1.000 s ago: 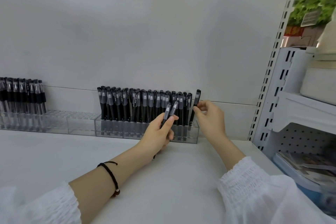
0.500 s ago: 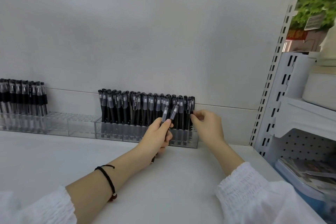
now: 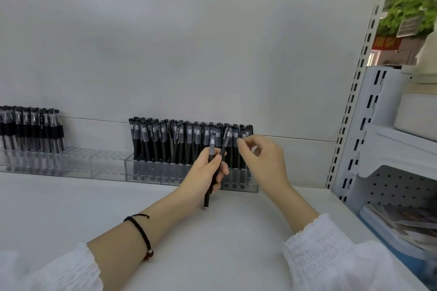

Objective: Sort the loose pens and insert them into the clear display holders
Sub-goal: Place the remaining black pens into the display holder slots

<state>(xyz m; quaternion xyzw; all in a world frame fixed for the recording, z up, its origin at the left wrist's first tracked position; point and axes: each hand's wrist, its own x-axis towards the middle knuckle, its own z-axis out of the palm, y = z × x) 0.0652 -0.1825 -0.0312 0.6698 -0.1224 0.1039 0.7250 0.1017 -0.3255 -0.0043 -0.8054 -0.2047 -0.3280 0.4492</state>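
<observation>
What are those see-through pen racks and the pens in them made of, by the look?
The holder looks like clear glossy acrylic or similar hard plastic: the shelf shows through it. The pens seem plastic: matte black barrels, translucent caps.

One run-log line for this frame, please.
phase: inserting pens | left hand: grips two pens | right hand: fingers curled beside their caps, hold unclear | clear holder: packed with upright pens

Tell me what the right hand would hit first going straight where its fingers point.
Likely the capped end of the nearer pen in the left hand; depth is unclear, so the racked pens may come first.
</observation>
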